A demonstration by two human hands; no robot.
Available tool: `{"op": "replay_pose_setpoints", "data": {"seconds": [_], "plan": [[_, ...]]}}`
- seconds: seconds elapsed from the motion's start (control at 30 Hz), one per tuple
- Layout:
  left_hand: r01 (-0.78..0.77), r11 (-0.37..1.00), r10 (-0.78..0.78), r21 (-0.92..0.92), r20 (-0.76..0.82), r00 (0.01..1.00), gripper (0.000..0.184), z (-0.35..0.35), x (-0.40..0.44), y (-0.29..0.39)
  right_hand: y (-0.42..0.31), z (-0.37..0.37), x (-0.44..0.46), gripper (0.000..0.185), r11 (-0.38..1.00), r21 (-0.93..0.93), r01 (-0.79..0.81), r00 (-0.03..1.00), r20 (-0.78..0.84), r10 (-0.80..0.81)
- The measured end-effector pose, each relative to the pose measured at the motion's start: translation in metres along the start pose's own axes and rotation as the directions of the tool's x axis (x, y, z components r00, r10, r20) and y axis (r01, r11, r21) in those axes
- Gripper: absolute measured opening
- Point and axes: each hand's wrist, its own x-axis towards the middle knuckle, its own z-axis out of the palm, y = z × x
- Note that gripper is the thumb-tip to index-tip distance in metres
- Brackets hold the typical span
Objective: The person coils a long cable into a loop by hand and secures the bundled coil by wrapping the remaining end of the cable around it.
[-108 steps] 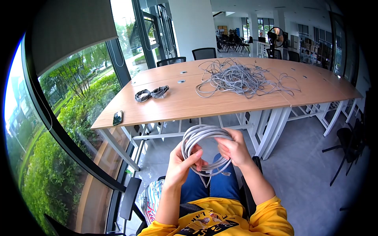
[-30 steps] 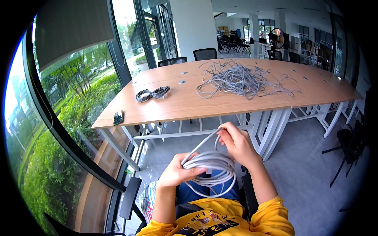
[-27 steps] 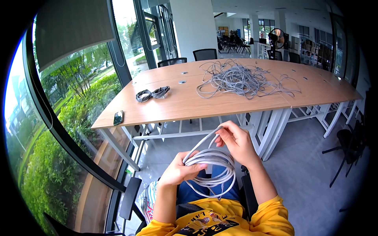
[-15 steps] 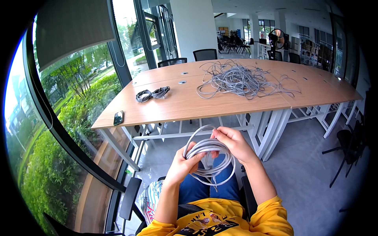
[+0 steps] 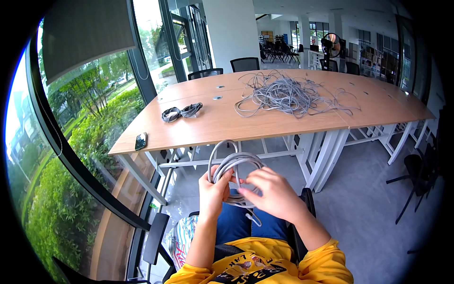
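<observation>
A coil of grey cable (image 5: pixel 240 160) is held above my lap, its loops stacked into a loose ring. My left hand (image 5: pixel 215 193) is closed round the left side of the ring, with the thumb across the strands. One larger loop rises above the rest at the upper left. On the right side, my right hand (image 5: pixel 273 193) has its fingers bent over the coil and its thumb near the ring's middle; part of the cable is hidden behind it. A short cable end hangs below the coil over my jeans.
On the wooden table (image 5: pixel 217 130) lie a large tangled heap of grey cable (image 5: pixel 288 97), a bundled dark cable (image 5: pixel 182 112) and a phone (image 5: pixel 141 141). Windows stand at the left. A black chair (image 5: pixel 416 175) is at the right, and a patterned bag (image 5: pixel 179 239) beside my seat.
The coil has shifted left and tipped more upright in my left hand. My right hand has come down from the coil's top to its right side.
</observation>
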Motion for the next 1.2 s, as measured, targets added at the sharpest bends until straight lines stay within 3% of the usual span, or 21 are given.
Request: {"op": "replay_pose_setpoints", "data": {"seconds": [0.03, 0.07, 0.23, 0.27, 0.33, 0.37, 0.43, 0.47, 0.53, 0.57, 0.7, 0.73, 0.77, 0.8, 0.83, 0.87, 0.9, 0.97, 1.03, 1.1, 1.2], "plan": [[-0.002, 1.0, 0.002, 0.0, 0.0, 1.0, 0.009, 0.001, 0.0, -0.001, 0.005, 0.008, -0.001, 0.017, 0.987, -0.101, 0.127, 0.992, 0.024, -0.125], [-0.011, 1.0, 0.011, 0.004, -0.006, 1.0, 0.009, 0.001, 0.0, -0.003, 0.005, 0.011, 0.0, 0.018, 0.99, -0.098, 0.097, 0.989, 0.125, -0.085], [-0.018, 1.0, 0.019, 0.004, -0.02, 1.0, 0.008, -0.003, 0.002, 0.006, 0.014, 0.018, 0.003, 0.013, 0.981, -0.03, 0.193, 0.981, 0.025, -0.192], [-0.005, 1.0, 0.005, -0.002, -0.009, 1.0, 0.011, -0.005, 0.003, 0.007, 0.016, 0.014, 0.003, 0.013, 0.97, 0.242, 0.027, 0.997, 0.063, -0.044], [-0.019, 1.0, 0.018, -0.011, -0.052, 0.998, 0.018, -0.011, 0.007, 0.004, 0.013, 0.008, 0.001, 0.021, 0.694, 0.682, -0.231, 0.973, 0.182, 0.145], [-0.033, 0.999, 0.031, -0.018, -0.093, 0.995, 0.027, -0.013, 0.01, 0.002, 0.008, 0.0, 0.002, 0.021, 0.695, 0.681, -0.229, 0.973, 0.181, 0.143], [-0.043, 0.999, 0.04, -0.025, -0.133, 0.99, 0.035, -0.016, 0.013, -0.001, 0.002, -0.019, 0.004, 0.023, 0.623, 0.59, -0.513, 0.855, 0.413, 0.314], [-0.1, 0.995, 0.095, -0.025, -0.152, 0.984, 0.042, -0.018, 0.014, -0.002, 0.002, -0.022, 0.005, 0.023, 0.809, 0.5, -0.308, 0.942, 0.278, 0.188], [-0.137, 0.99, 0.129, -0.044, -0.157, 0.979, 0.058, -0.025, 0.015, 0.0, 0.008, -0.031, 0.003, 0.024, 0.865, 0.442, -0.237, 0.956, 0.267, 0.125], [-0.15, 0.985, 0.133, -0.081, -0.181, 0.974, 0.053, -0.025, 0.014, 0.004, 0.012, -0.036, 0.001, 0.025, 0.911, 0.38, -0.159, 0.964, 0.26, 0.06], [-0.152, 0.977, 0.125, -0.147, -0.18, 0.976, 0.034, -0.034, 0.018, 0.007, 0.028, -0.054, -0.003, 0.026, 0.906, 0.335, -0.259, 0.939, 0.307, 0.155], [-0.134, 0.979, 0.105, -0.153, -0.183, 0.978, 0.03, -0.038, 0.019, 0.005, 0.025, -0.057, -0.003, 0.026, 0.911, 0.221, -0.349, 0.909, 0.317, 0.271], [-0.117, 0.98, 0.086, -0.159, -0.186, 0.979, 0.027, -0.04, 0.019, 0.004, 0.028, -0.055, -0.004, 0.026, 0.911, 0.221, -0.349, 0.909, 0.317, 0.271], [-0.11, 0.98, 0.08, -0.168, -0.179, 0.981, 0.019, -0.04, 0.02, 0.003, 0.033, -0.05, -0.004, 0.025, 0.981, -0.002, -0.195, 0.967, 0.164, 0.193], [-0.11, 0.98, 0.079, -0.169, -0.178, 0.981, 0.019, -0.038, 0.019, 0.002, 0.036, -0.047, -0.006, 0.025, 0.967, -0.247, -0.062, 0.997, 0.033, 0.072], [-0.109, 0.984, 0.081, -0.141, -0.191, 0.978, 0.018, -0.034, 0.018, 0.001, 0.035, -0.044, -0.006, 0.028, 0.943, -0.296, -0.151, 0.983, 0.052, 0.174], [-0.11, 0.988, 0.085, -0.112, -0.204, 0.975, 0.016, -0.032, 0.018, -0.001, 0.033, -0.039, -0.006, 0.028, 0.943, -0.297, -0.153, 0.983, 0.049, 0.175], [-0.109, 0.991, 0.092, -0.082, -0.186, 0.978, 0.017, -0.029, 0.018, -0.007, 0.031, -0.023, -0.007, 0.028, 0.841, -0.537, -0.066, 0.997, -0.008, 0.074], [-0.105, 0.994, 0.097, -0.026, -0.211, 0.973, 0.012, -0.014, 0.014, -0.006, 0.027, -0.007, -0.005, 0.028, 0.834, -0.55, -0.041, 0.995, 0.057, 0.087], [-0.098, 0.995, 0.097, 0.003, -0.187, 0.978, 0.015, -0.009, 0.013, -0.01, 0.026, 0.014, -0.006, 0.027, 0.879, -0.469, -0.089, 0.995, -0.001, 0.1], [-0.088, 0.996, 0.087, 0.003, -0.192, 0.978, 0.015, -0.01, 0.014, -0.012, 0.022, 0.02, -0.005, 0.023, 0.845, -0.516, -0.144, 0.983, 0.02, 0.18]]}}
